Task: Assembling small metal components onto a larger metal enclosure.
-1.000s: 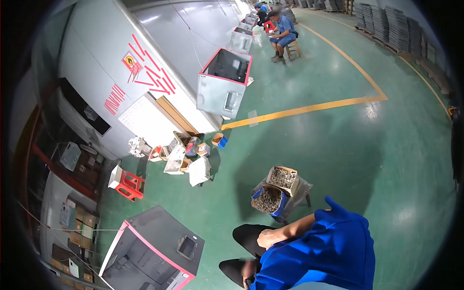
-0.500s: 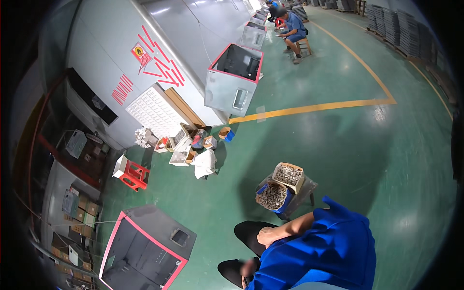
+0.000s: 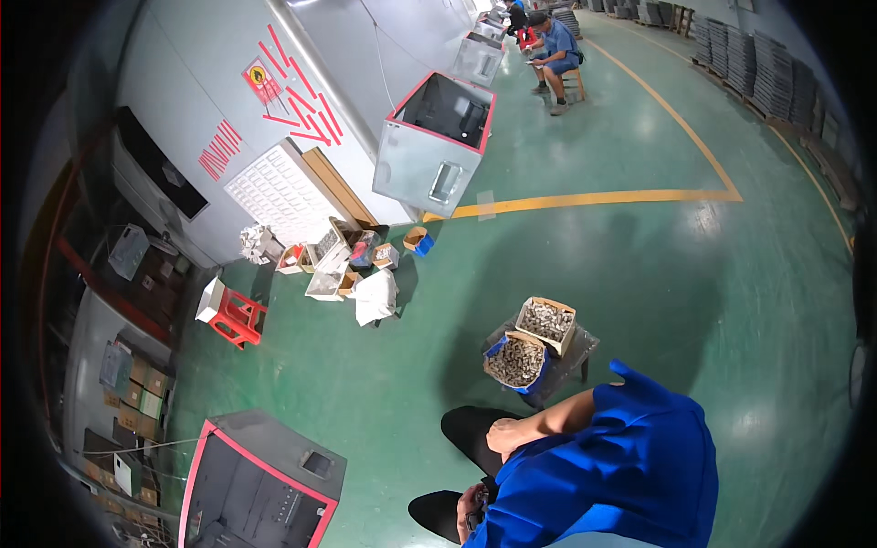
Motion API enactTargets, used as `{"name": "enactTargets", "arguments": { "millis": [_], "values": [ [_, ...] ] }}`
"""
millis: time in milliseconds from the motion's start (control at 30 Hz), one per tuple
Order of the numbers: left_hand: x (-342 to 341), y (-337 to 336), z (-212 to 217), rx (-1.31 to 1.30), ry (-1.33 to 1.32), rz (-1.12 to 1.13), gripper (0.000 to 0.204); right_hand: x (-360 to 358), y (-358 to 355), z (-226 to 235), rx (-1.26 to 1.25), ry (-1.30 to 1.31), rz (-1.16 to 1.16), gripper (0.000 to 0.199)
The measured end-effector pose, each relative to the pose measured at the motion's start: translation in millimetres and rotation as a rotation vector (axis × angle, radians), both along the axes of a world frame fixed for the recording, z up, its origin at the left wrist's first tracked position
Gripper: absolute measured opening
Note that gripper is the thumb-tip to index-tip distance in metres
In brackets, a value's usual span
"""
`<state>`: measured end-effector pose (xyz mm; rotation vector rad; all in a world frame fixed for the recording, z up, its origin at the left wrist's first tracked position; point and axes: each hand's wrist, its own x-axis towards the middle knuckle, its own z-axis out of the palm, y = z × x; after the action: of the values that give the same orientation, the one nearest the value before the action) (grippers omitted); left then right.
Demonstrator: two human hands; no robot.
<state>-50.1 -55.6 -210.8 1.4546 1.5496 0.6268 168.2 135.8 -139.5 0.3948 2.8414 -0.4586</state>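
Note:
My right hand [image 3: 502, 438] rests on my right thigh in black trousers [image 3: 468, 433]. Its fingers curl in, and their inner side is hidden. Lower down, my left hand [image 3: 470, 508] lies near my left thigh [image 3: 433, 515], fingers bent. A small dark thing shows beside it; whether it is held or worn at the wrist I cannot make out. Ahead of my knees, a low stool [image 3: 575, 354] bears two open boxes of small greyish pieces: a blue-sided box [image 3: 542, 375] and a pale carton [image 3: 561, 343]. Neither hand touches them.
A grey metal cabinet with red edging [image 3: 329, 475] stands at lower left, another cabinet [image 3: 416, 169] farther ahead. By the wall are a red stool [image 3: 239, 318], small boxes [image 3: 326, 248] and a white bag [image 3: 375, 297]. A seated person [image 3: 557, 50] works beyond the yellow floor line [image 3: 585, 200].
The view has shifted slightly, moving the cabinets and wall leftward in the picture. My left hand shows more clearly beside my thigh; the right hand stays on my thigh.

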Motion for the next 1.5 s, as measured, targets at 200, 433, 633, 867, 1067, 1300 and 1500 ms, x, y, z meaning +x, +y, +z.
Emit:
{"name": "enactTargets", "arguments": {
  "millis": [200,433,633,867,1067,1300,1500],
  "values": [
    [-4,4,-11,-0.554,-0.747,0.364,0.029,0,0,15,-0.013,-0.019,-0.019,0.054],
    [5,5,-15,-0.543,-0.794,0.396,0.031,-10,0,-1,0.010,-0.025,-0.036,0.055],
    [14,9,4,-0.545,-0.576,0.416,0.031,-25,13,-22,0.072,0.005,-0.078,0.055],
    [16,6,1,-0.602,-0.704,0.581,0.031,-29,39,-42,-0.021,0.025,-0.182,0.061],
    [22,-8,11,-0.367,-0.608,0.449,0.030,-16,53,-57,-0.071,0.017,-0.282,0.069],
    [17,-7,6,-0.493,-0.674,0.407,0.037,-12,49,-57,-0.127,0.013,-0.349,0.070],
    [27,6,24,-0.577,-0.818,0.475,0.027,-5,52,-61,-0.181,0.051,-0.464,0.065]
  ]
}}
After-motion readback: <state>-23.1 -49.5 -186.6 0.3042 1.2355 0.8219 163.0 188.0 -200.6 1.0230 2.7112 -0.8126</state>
